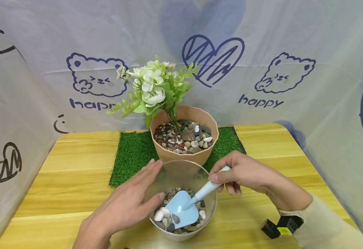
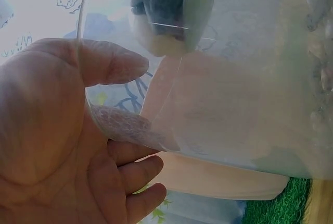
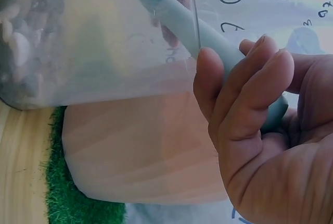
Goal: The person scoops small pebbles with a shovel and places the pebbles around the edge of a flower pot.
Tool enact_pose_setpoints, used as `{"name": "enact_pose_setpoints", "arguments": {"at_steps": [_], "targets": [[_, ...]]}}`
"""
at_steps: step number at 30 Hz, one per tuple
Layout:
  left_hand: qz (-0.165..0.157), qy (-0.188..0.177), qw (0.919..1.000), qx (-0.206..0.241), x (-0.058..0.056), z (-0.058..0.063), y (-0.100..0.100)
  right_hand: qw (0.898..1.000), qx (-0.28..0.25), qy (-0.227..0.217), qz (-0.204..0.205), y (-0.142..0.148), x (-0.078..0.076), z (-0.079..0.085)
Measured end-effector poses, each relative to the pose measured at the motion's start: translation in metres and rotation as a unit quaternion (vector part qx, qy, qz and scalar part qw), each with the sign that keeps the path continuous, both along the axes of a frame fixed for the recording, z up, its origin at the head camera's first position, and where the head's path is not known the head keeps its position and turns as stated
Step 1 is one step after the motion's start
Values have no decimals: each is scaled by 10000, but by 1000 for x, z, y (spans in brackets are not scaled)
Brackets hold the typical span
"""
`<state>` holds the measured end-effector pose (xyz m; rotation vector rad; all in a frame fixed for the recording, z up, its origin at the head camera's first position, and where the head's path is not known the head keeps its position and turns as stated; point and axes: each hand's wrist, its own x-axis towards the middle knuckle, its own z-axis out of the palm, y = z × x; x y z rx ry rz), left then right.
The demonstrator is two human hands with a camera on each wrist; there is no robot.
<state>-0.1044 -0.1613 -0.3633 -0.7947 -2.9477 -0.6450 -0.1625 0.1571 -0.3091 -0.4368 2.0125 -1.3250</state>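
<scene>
My right hand point(image 1: 235, 173) grips the pale blue handle of a small plastic shovel point(image 1: 184, 207). Its blade is inside a clear plastic bucket point(image 1: 211, 214), over stones point(image 1: 170, 227), with a grey stone point(image 1: 175, 219) on it. The right wrist view shows fingers point(image 3: 244, 99) wrapped round the handle above the rim. At the bucket's left side, my left hand point(image 1: 128, 199) rests against the rim, fingers extended and thumb reaching over the edge. In the left wrist view the left thumb point(image 2: 114, 63) shows through the plastic, apart from the other fingers.
Behind the bucket stands a peach flowerpot point(image 1: 184, 157) holding pebbles and artificial white flowers point(image 1: 153, 83). It sits on a green turf mat point(image 1: 131, 152) on the wooden table point(image 1: 75, 176). Printed white fabric point(image 1: 156, 31) hangs round the back and sides.
</scene>
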Motion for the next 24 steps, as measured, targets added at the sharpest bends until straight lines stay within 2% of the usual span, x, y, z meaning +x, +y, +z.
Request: {"name": "enact_pose_setpoints", "arguments": {"at_steps": [7, 24], "targets": [[-32, 52, 10000, -24, -1, 0, 0, 9997, -196, -105, -113, 4, 0, -2], [0, 4, 10000, -14, 0, 0, 0, 9975, -335, 109, -610, 30, -4, 5]]}}
